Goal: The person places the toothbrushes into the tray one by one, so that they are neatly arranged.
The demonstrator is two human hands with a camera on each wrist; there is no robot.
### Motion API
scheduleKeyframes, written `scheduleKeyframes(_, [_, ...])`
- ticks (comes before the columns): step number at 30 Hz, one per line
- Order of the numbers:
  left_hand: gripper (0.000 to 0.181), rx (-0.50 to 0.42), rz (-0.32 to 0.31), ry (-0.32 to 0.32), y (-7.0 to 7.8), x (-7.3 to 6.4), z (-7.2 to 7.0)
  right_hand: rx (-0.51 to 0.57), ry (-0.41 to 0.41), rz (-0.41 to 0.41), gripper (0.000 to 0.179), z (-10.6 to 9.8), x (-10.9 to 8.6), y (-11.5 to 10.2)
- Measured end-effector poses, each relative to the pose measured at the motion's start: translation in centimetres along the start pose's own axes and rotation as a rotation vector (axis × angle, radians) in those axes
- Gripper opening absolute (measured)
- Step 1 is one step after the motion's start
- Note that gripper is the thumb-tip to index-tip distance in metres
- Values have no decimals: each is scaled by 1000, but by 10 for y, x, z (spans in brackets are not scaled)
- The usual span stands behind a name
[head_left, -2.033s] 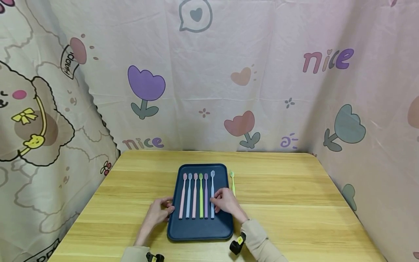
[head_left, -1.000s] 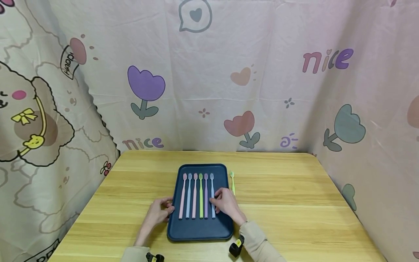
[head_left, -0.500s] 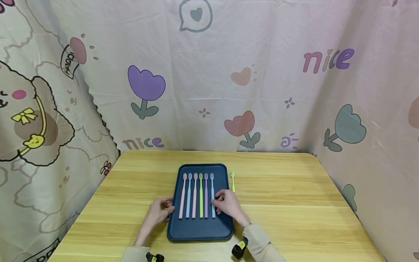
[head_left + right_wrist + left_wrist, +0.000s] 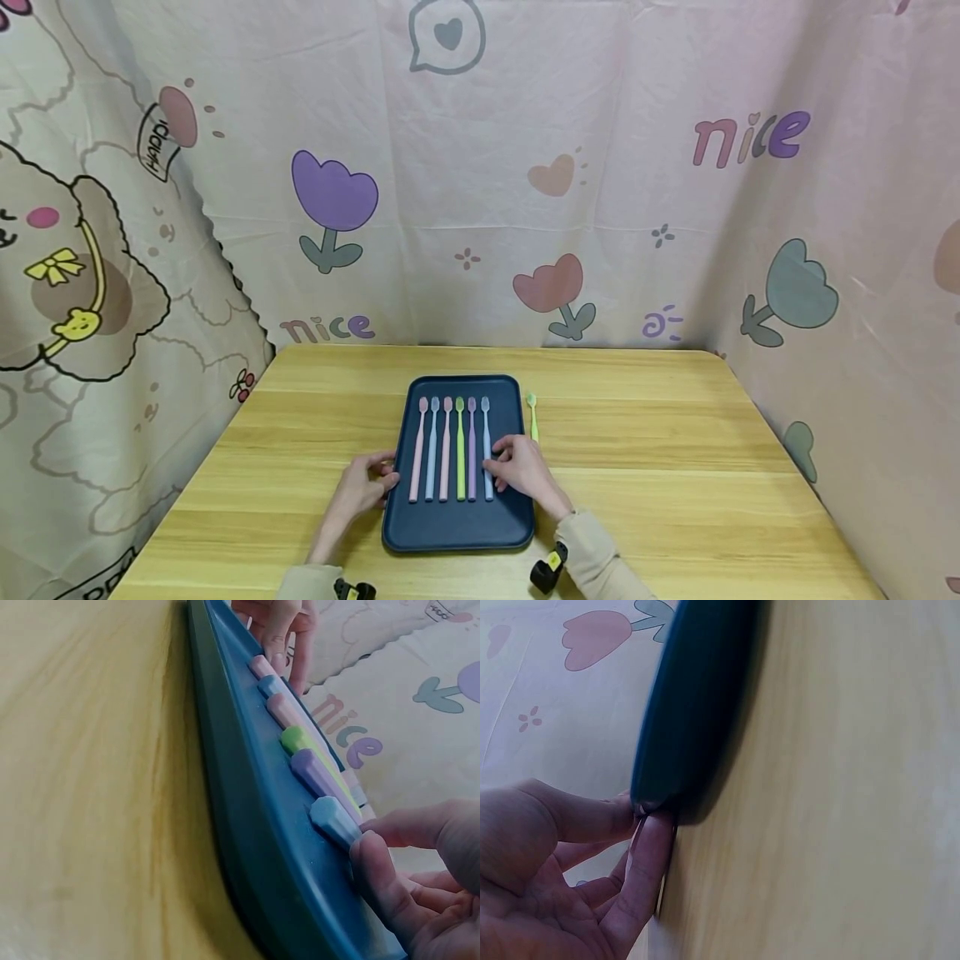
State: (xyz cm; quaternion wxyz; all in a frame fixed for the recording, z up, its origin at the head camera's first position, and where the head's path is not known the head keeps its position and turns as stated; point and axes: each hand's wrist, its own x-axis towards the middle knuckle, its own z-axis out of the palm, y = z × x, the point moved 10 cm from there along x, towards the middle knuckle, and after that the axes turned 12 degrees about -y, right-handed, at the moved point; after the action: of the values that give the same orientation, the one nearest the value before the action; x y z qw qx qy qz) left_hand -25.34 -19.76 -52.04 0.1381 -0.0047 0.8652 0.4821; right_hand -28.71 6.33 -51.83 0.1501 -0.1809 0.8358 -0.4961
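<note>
A dark blue tray lies on the table with a row of toothbrushes: pink, blue, pink, green, purple and, at the right end, light blue. My left hand grips the tray's left rim, thumb above and fingers at the side and underneath, as the left wrist view shows. With thumb and index finger, my right hand pinches the handle of the light blue toothbrush, which lies along the tray floor beside the purple one. The other right fingers curl loosely over the tray's right side.
Just outside the tray's right rim, a yellow-green toothbrush lies on the wooden table, its lower part hidden by my right hand. A printed curtain hangs behind the table and along both sides.
The light blue toothbrush has slid slightly toward me, its head now level with the others and its handle end a touch further right. My right hand has shifted slightly; the left stays put.
</note>
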Motion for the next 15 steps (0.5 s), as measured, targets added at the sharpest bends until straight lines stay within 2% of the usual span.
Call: scheduleKeyframes(15, [39, 0, 16, -1, 2, -1, 0, 0, 1, -9, 27, 0, 1, -3])
